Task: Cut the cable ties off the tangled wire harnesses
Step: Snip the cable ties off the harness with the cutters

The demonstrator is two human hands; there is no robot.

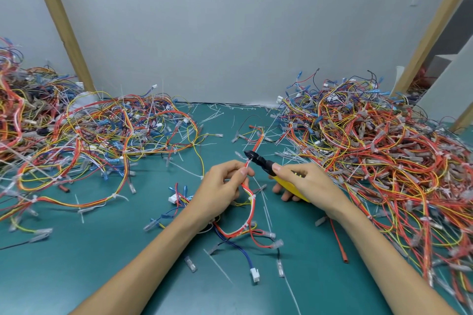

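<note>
My left hand (222,186) pinches a red, white and orange wire harness (252,208) between thumb and fingers, just below a white cable tie (248,161). My right hand (304,181) grips yellow-handled cutters (280,174); their black jaws sit at that tie. The harness runs up from the jaws toward the back and loops down in front of my left wrist, with more white ties along it. Its clear and white connectors lie on the green mat (76,263).
A tangled pile of harnesses (107,130) covers the left of the mat, and a larger pile (378,151) fills the right. Cut white tie pieces (212,116) lie scattered between them. A grey wall with wooden posts stands behind.
</note>
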